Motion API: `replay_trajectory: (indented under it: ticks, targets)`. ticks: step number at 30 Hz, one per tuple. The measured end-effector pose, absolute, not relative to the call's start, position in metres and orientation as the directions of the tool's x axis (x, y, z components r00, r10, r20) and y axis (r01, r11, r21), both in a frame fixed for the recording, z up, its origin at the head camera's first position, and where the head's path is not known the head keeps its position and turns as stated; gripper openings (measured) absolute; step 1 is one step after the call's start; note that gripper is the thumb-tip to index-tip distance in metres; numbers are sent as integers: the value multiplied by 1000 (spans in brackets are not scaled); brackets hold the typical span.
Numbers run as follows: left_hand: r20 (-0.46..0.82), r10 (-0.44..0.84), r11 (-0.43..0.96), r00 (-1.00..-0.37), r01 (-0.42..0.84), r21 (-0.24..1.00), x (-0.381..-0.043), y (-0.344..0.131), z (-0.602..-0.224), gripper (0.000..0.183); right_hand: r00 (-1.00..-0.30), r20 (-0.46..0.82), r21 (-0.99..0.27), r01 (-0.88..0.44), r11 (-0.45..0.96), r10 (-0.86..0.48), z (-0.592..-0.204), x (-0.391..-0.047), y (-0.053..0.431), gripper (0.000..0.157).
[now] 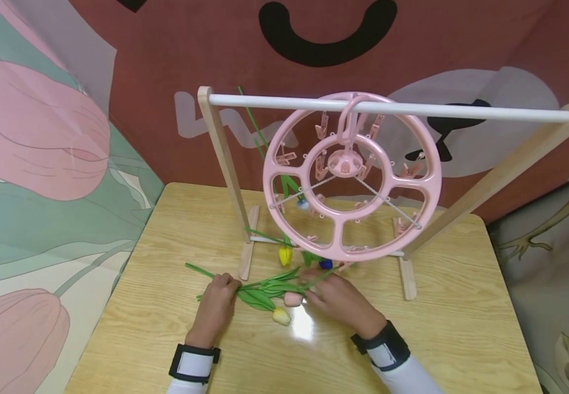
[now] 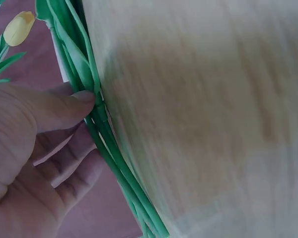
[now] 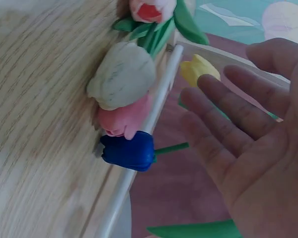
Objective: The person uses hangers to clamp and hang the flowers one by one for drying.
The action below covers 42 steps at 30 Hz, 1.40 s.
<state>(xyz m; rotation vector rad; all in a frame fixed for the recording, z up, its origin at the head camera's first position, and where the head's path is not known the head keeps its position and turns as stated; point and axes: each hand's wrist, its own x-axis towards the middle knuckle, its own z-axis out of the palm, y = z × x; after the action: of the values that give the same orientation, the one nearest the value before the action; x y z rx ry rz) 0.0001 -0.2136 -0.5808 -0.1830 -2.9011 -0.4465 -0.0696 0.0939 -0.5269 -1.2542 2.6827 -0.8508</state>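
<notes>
My left hand pinches a bundle of green tulip stems between thumb and fingers, low over the table. From this bundle a pale yellow tulip and a pale pink tulip point right, among long green leaves. Beside the flower heads is my right hand; in the right wrist view its fingers are spread loosely with nothing gripped. That view shows a white tulip, a pink tulip and a blue tulip in a row near the fingertips.
A wooden stand with a white top bar holds a round pink hanger with several clips. Hanging head down at it are a yellow tulip and a whitish-blue flower. The stand's feet rest on the wooden table.
</notes>
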Motion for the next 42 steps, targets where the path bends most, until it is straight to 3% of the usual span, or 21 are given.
replay_trajectory:
  ticks: [10,17,22,31,36,42]
  targets:
    - [249,164,956,-954,217,200,1,-217,-571,23,-637,238,-410,-750,519,-733,-537,-73,91,38]
    - [372,218,937,-902,300,178,1,-212,-549,29,-597,314,-436,-781,446,-738,-533,-73,86,37]
    - [388,227,923,-893,324,205,2,-202,-531,30,-577,343,-487,-784,385,-741,-533,-72,87,34]
    - [419,264,898,-869,380,222,0,-183,-518,28,-673,193,-511,-690,512,-714,-530,-64,105,12]
    - [440,303,890,-845,416,186,-1,-168,-518,30,-719,139,-532,-634,561,-681,-533,-58,121,8]
    - [578,304,853,-757,487,188,2,-150,-529,11,-764,160,-555,-593,583,-625,-538,-53,139,11]
